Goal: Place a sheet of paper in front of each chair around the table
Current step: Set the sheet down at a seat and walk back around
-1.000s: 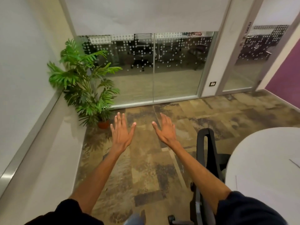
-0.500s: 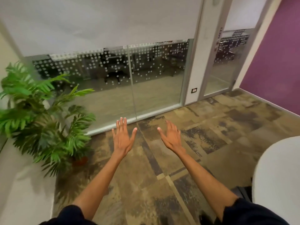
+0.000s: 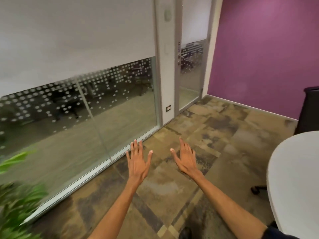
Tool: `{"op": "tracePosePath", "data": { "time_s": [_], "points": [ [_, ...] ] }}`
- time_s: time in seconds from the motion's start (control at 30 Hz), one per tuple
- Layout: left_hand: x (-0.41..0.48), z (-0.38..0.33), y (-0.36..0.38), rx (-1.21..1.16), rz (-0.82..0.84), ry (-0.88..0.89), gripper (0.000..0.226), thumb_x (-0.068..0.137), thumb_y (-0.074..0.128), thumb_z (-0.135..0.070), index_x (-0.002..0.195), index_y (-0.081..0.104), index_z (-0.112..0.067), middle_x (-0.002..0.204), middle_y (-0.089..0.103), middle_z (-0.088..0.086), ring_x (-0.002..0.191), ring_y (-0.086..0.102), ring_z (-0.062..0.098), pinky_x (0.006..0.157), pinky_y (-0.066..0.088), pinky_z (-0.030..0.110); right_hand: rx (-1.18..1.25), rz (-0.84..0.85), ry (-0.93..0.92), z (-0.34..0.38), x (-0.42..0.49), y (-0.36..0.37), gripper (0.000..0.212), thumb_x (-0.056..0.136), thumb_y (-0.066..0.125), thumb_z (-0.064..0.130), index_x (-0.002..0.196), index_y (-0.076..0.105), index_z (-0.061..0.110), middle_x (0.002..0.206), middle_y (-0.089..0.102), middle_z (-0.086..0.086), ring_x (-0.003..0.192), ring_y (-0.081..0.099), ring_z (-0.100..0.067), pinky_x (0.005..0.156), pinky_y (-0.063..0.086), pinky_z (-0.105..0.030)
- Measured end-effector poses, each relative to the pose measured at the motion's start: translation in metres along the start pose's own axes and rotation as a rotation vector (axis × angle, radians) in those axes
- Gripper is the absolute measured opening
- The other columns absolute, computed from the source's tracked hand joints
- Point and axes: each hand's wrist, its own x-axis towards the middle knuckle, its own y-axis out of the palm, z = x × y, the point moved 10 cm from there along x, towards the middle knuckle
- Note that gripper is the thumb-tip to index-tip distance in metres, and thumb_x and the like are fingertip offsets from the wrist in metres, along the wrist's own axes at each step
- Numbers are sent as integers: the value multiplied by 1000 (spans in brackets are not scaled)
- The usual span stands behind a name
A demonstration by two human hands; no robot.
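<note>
Both hands are empty here, left hand (image 3: 137, 164) and right hand (image 3: 185, 162) stretched out flat with fingers spread, palms down over the carpet (image 3: 215, 135), gripping nothing. No sheet of paper shows anywhere in view, so I can't tell where the stack is or how many seats are already covered. The white round worktop (image 3: 293, 178) sits off to the right with its visible part bare, and a dark chair (image 3: 309, 109) stands past it against the purple wall (image 3: 267, 49).

What could go wrong, I reckon: with no paper in hand, that chair's spot could get skipped, or the person has to double back for sheets. Also the gaze points at the glass partition (image 3: 77, 109) and door (image 3: 189, 69), not the worktop, so it'd be easy to clip its edge while turning.

Around: a blurry potted plant (image 3: 15, 195) low on the left and a chair caster (image 3: 257, 189) poking out under the worktop, both trip candidates.
</note>
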Motion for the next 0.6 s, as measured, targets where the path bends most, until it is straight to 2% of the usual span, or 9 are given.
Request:
{"op": "tracePosePath", "data": {
  "time_s": [0.2, 0.37, 0.5, 0.6],
  "points": [
    [120, -61, 71, -50, 73, 113, 78, 99, 26, -60, 159, 8, -14, 167, -3, 2, 155, -9, 16, 127, 2, 43, 0, -41, 123, -77, 106, -18, 79, 95, 25, 67, 157, 8, 22, 163, 17, 1, 150, 18, -22, 120, 17, -56],
    [225, -140, 118, -54, 119, 200, 80, 98, 25, -61, 159, 5, -12, 167, -1, 4, 155, -8, 18, 127, 2, 45, -28, -144, 207, -142, 192, -72, 78, 95, 25, 65, 156, 13, 18, 162, 22, -3, 148, 23, -23, 119, 20, -53],
    [271, -217, 160, -64, 172, 320, 83, 96, 18, -65, 159, 2, -14, 167, -2, 4, 155, -8, 18, 127, 1, 45, -47, -230, 312, -201, 226, -118, 74, 97, 28, 62, 155, 18, 18, 160, 27, -2, 145, 28, -24, 117, 24, -50],
    [294, -275, 199, -73, 230, 395, 82, 97, 22, -63, 159, 5, -12, 167, 0, 6, 155, -6, 20, 126, 3, 48, -59, -277, 398, -249, 236, -147, 73, 97, 29, 61, 155, 20, 18, 160, 27, -2, 145, 29, -23, 117, 26, -48]
  ]
}}
